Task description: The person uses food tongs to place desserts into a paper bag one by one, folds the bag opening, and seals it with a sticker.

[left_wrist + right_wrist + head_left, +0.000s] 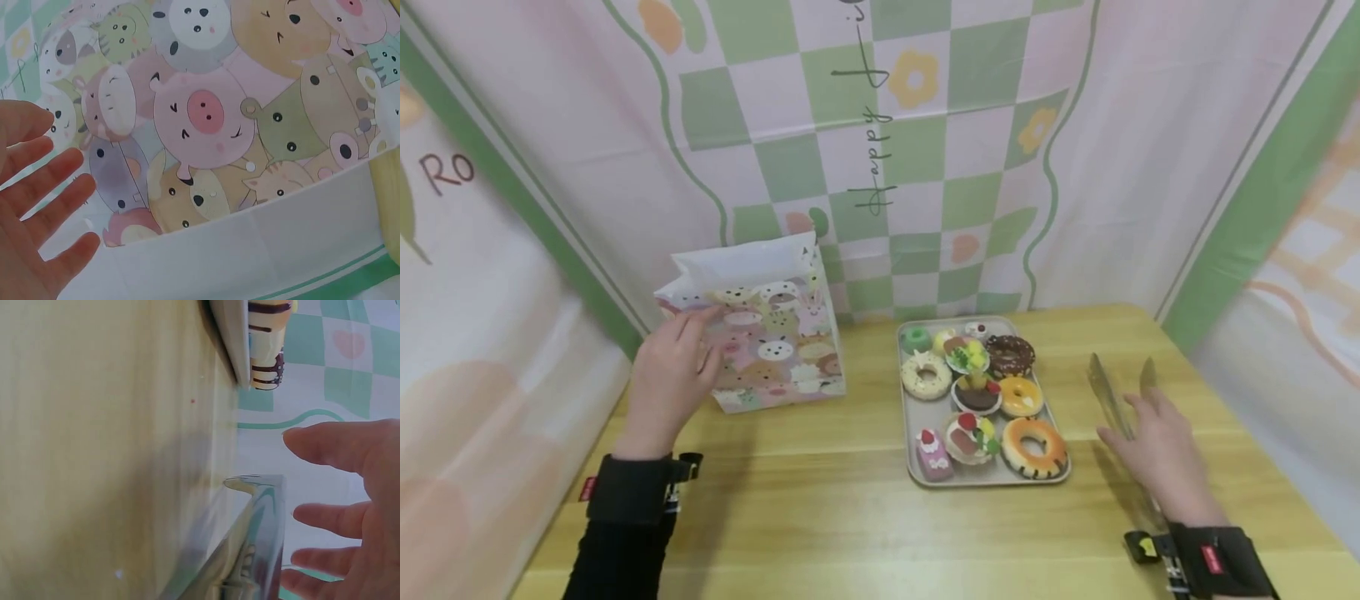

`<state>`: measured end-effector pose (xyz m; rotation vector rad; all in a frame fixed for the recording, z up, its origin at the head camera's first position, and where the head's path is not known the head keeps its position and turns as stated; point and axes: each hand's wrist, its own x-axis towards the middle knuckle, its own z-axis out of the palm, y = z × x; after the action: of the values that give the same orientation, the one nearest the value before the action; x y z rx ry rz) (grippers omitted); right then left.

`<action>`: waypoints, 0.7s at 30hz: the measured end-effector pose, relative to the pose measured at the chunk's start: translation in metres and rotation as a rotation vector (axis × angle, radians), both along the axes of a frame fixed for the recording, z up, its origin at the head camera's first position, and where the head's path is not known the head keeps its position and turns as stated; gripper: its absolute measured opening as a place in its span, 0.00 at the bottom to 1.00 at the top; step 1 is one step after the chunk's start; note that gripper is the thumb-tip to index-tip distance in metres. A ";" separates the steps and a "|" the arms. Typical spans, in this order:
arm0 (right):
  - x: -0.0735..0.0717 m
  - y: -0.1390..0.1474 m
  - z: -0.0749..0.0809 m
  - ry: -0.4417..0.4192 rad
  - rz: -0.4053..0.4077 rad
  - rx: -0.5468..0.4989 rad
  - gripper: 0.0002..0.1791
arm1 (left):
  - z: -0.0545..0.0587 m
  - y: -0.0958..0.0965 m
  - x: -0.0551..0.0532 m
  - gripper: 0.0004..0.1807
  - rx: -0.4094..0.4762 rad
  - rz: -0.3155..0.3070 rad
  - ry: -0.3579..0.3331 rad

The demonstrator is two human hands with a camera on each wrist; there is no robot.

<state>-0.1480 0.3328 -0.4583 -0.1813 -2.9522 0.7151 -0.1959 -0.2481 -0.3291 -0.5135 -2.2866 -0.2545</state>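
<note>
A paper bag (pixel 782 346) printed with cartoon animals stands upright at the back left, its white top unfolded. Beside its left front edge is my left hand (pixel 672 375), fingers extended and slightly bent; in the left wrist view the hand (pixel 47 200) is spread in front of the printed side (pixel 206 119) and holds nothing. On the right, a pair of metal tongs (pixel 1107 392) lies on the table with its arms apart. Over it hovers my right hand (pixel 1168 458); the right wrist view shows its thumb and fingers (pixel 331 519) straight, beside the tongs (pixel 253 531), not wrapped round them.
A metal tray (pixel 912 417) in the middle bears several toy pastries, among them a chocolate doughnut (pixel 1010 356), a striped ring doughnut (pixel 1011 446) and a pink cake slice (pixel 933 458). Behind the wooden table (pixel 820 500) hangs a checkered curtain (pixel 910 167).
</note>
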 end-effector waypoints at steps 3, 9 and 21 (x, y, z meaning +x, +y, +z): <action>0.001 0.001 -0.001 -0.013 -0.010 -0.011 0.47 | 0.003 -0.004 -0.005 0.26 0.036 0.008 -0.025; 0.000 0.005 -0.004 -0.056 -0.025 -0.052 0.53 | 0.005 -0.017 -0.016 0.23 0.095 -0.005 -0.013; -0.002 0.011 -0.008 -0.176 -0.012 -0.064 0.64 | 0.024 -0.031 -0.029 0.19 0.260 -0.005 -0.166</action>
<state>-0.1502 0.3440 -0.4659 -0.2806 -3.0916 0.8337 -0.2244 -0.2793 -0.3047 -0.3757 -2.3650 -0.6080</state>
